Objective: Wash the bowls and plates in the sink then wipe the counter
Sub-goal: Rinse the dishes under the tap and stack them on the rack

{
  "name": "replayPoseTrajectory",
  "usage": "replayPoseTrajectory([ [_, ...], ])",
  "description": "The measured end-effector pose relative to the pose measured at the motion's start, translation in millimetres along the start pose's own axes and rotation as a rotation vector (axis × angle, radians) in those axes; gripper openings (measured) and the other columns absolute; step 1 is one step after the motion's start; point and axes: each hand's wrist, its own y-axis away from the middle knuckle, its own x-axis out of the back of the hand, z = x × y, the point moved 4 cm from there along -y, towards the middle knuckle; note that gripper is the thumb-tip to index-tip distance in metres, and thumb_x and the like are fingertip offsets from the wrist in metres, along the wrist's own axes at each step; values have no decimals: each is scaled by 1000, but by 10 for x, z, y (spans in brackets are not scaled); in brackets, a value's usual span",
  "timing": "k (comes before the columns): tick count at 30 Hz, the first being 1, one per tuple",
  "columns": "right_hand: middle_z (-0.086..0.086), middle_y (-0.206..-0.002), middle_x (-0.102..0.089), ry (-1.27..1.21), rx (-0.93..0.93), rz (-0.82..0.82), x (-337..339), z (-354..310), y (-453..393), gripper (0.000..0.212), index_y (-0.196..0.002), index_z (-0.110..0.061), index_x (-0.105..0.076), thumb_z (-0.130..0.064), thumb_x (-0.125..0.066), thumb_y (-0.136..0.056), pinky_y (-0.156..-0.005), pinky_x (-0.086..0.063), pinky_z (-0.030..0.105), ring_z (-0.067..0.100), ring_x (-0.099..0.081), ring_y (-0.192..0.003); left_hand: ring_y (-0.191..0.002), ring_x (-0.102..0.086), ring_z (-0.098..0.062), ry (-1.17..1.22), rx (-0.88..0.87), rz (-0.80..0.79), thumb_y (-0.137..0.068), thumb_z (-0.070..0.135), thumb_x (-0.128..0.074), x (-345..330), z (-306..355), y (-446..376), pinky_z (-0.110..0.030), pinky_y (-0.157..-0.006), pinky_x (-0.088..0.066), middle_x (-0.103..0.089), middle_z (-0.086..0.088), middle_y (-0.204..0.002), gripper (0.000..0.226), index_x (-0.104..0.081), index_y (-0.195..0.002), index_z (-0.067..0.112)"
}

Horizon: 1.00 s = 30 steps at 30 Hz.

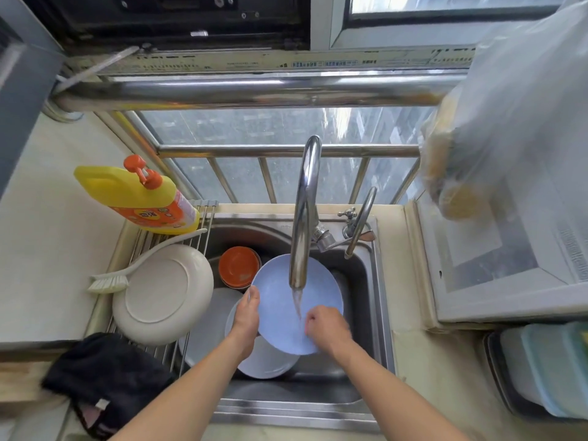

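Observation:
A light blue plate point(280, 300) is held tilted over the steel sink point(372, 281), under water running from the tall faucet point(305, 211). My left hand point(246, 316) grips the plate's left rim. With curled fingers, my right hand point(327, 326) presses on the plate's lower right face, in the stream. Below it lie another pale blue plate point(270, 364) and a grey-white one point(210, 323). A stack of orange bowls point(238, 265) sits at the sink's back left. A cream plate point(162, 294) lies upside down on the drying rack.
A white dish brush point(127, 272) and a yellow detergent bottle point(143, 198) stand on the roll-up rack point(152, 348) to the left. A black cloth point(101, 377) lies at the front left. A second tap point(356, 221) and a covered appliance point(496, 256) are on the right, with plastic containers point(547, 367) below.

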Motion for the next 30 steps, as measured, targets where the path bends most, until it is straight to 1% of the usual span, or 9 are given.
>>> replayPoseTrajectory([
  [3,15,-140,-48,37,-58,177,128,15,-92,39,-132,-12,-53,-14,-42,-95,-104,-43,44,36,-46,-128,-115,-65,-18,-76,20,-43,-104,57,-35,-13,-93,-13,-50,-102,-52,-70,9,-124,37,-60,-127,42],
  [9,2,-169,-5,63,357,-11,-120,-535,35,62,-161,-35,-18,-45,-36,-103,-126,-7,47,26,-2,-156,-116,-66,-22,-72,79,-62,-106,51,-35,-162,-153,-35,-36,-75,-60,-69,4,-128,39,-58,-134,36],
  [11,-4,-170,-11,26,524,-75,-228,-596,136,52,-159,-34,-28,-35,-36,-107,-127,-3,42,16,-3,-156,-116,-66,-24,-5,67,-1,-106,48,-35,-100,-99,-105,-34,-68,-58,-69,0,-127,40,-57,-135,31],
  [14,0,-129,-65,-142,570,-56,-193,-473,180,31,-108,-22,-73,-34,-45,-103,-109,-43,38,16,-55,-122,-114,-66,-25,71,18,75,-103,57,-38,47,-10,-127,-46,-88,-57,-68,-2,-127,39,-54,-133,37],
  [17,7,-79,-58,-49,406,40,-125,-209,112,37,-67,-15,-52,-32,-45,-100,-73,-47,43,31,-58,-83,-110,-68,-24,49,2,88,-105,57,-32,182,15,-121,-52,-92,-57,-70,3,-122,40,-52,-134,39],
  [22,15,-138,-47,69,24,138,1,77,-120,32,-127,-9,-53,-18,-37,-101,-100,-44,43,34,-45,-128,-107,-69,-13,-121,14,-73,-108,45,-36,110,23,-19,-41,-95,-55,-74,10,-114,32,-61,-126,34],
  [25,8,-157,-28,80,137,61,15,-166,-127,48,-150,-18,-37,-28,-41,-102,-117,-28,45,31,-26,-144,-106,-71,-14,-163,134,-175,-106,54,-35,-24,-92,57,-45,-96,-55,-75,11,-113,37,-62,-125,39],
  [28,4,-157,-39,12,326,-131,-52,-526,31,43,-144,-29,-50,-43,-38,-106,-119,-26,46,27,-33,-144,-101,-72,-20,-77,219,-102,-106,52,-35,-103,-127,3,-36,-72,-59,-76,-2,-109,48,-64,-129,22],
  [30,4,-120,-64,-99,390,-204,-102,-618,144,30,-103,-39,-64,-49,-36,-103,-102,-45,50,25,-56,-113,-91,-72,-24,-51,274,-41,-107,52,-30,-108,-98,9,-35,-62,-59,-77,-9,-96,57,-63,-127,9],
])
